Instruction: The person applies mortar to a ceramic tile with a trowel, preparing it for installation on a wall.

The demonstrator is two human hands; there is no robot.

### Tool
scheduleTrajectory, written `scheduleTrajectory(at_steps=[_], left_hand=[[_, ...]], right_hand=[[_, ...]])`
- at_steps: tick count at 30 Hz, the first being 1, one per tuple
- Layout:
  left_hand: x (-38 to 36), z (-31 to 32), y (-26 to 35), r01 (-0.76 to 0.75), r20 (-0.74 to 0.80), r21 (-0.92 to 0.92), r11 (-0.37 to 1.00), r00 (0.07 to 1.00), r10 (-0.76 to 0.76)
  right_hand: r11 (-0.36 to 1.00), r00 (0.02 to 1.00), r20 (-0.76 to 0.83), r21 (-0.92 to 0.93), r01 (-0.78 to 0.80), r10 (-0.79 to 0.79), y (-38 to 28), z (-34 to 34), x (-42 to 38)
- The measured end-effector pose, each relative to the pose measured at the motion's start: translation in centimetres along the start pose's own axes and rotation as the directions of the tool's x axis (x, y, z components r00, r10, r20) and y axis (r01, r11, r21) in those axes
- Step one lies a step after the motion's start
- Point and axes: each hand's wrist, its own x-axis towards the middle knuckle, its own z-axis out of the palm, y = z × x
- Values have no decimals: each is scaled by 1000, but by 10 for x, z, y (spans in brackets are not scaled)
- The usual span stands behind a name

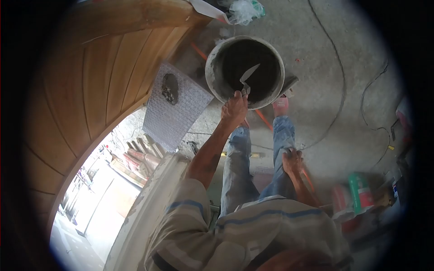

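My left hand (pixel 235 108) is closed round the handle of a pointed trowel (pixel 250 72). The trowel's blade is inside a round bucket (pixel 210 74) with a pale, mortar-smeared rim. Dark grey mix (pixel 264 61) lies in the bucket, which stands on the floor in front of my feet. My right hand (pixel 293 161) rests at my right knee with its fingers curled; whatever they hold, if anything, is hidden. Left of the bucket, a dollop of wet mortar (pixel 170 88) sits on a sheet of bubble wrap (pixel 185 108).
A curved wooden panel (pixel 99 81) rises at the left, beside a pale moulded edge (pixel 149 194). A dark cable (pixel 341 67) runs over the concrete floor (pixel 316 90). Green and red bags (pixel 360 193) lie at the right, and crumpled clear plastic (pixel 244 11) at the top.
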Motion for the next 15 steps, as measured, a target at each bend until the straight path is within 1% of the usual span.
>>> scheduleTrajectory(at_steps=[1,2,3,5,6,7,9,10,11,13,14,15], left_hand=[[18,28,-41,-121,86,120,985,990,112],[36,56,-82,-258,171,223,940,960,223],[37,46,-88,-395,252,298,869,911,328],[24,49,-87,-193,105,116,974,978,181],[1,25,-74,16,8,-87,996,1000,-15],[-22,3,-62,38,12,-79,996,999,-37],[-45,-27,-38,-10,-45,-143,990,999,4],[-48,-18,-43,-45,-123,-184,982,992,22],[-45,-12,-46,-35,-139,-190,981,990,9],[-41,0,-59,-81,-198,-174,981,979,45],[-31,7,-69,7,-96,-110,994,995,-18],[-22,19,-79,18,-114,-130,991,993,-33]], right_hand=[[1000,1000,-1,0,9,-9,-6,-6,-4],[1000,1000,22,10,-6,5,-15,-16,-11],[1000,999,39,20,-23,22,-21,-25,-13],[1000,1000,18,7,-16,16,-19,-30,-6],[1000,1000,21,-3,-15,15,-19,-25,-7],[1000,999,43,-10,-9,9,-19,-23,-10],[1000,999,44,-13,-19,20,-24,-32,-5],[1000,999,36,-12,-20,20,-23,-32,-5],[1000,999,35,-23,-1,2,-24,-34,-5],[998,998,47,-53,-26,29,-30,-36,-8],[997,999,43,-76,0,4,-32,-35,-7],[996,999,35,-84,6,-3,-31,-34,-6]])
